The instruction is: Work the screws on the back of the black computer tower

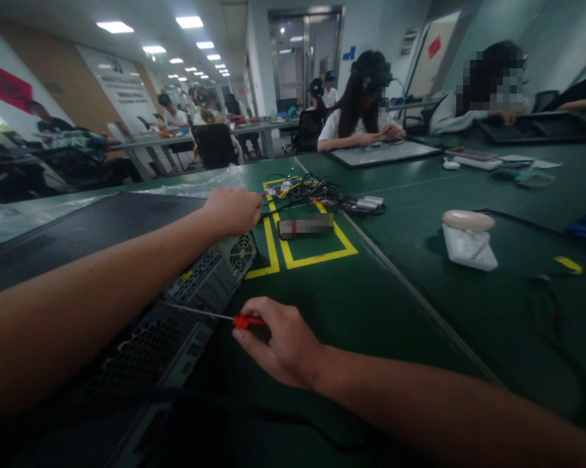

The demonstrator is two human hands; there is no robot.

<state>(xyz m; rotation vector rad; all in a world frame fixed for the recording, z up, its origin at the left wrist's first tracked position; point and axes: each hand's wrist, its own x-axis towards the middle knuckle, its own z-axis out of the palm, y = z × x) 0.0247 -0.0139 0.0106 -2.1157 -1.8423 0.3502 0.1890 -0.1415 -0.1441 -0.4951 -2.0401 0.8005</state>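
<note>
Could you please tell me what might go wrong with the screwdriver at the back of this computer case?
The red-handled screwdriver in the right hand reaches the perforated rear panel; it could slip and scratch it. Its tip is hard to make out near the left forearm, so a slip might also jab the arm. The tangled cables just beyond the left hand could snag if that hand shifts.

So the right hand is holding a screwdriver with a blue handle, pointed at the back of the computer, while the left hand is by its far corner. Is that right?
Not quite: the screwdriver has a red handle, not a blue one, as the head view shows. The right hand does point it at the computer's back, with the left hand by the far corner.
</note>
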